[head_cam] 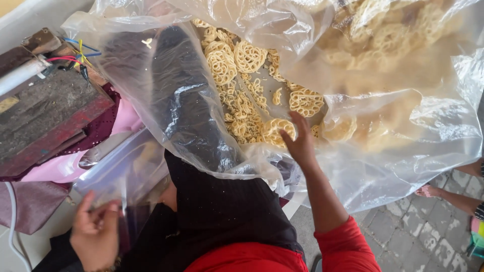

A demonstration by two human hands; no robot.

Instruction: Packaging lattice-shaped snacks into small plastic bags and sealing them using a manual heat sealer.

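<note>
A big clear plastic sack (403, 151) lies open in front of me, holding several yellow lattice-shaped crackers (237, 60). My right hand (301, 143), on a red-sleeved arm, reaches into the sack's mouth with fingers spread, its fingertips at a round cracker (277, 128); it holds nothing. At the lower left my left hand (95, 229) pinches the edge of a small clear plastic bag (121, 171). A black cloth (222, 201) hangs down from me between the two arms and shows dimly through the sack's wall.
A worn wooden block with coloured wires (48, 108) sits at the left on pink and maroon cloth (123, 121). A white cable (10, 221) runs along the lower left. Another person's foot (428, 190) rests on the grey paved floor (403, 236) at the right.
</note>
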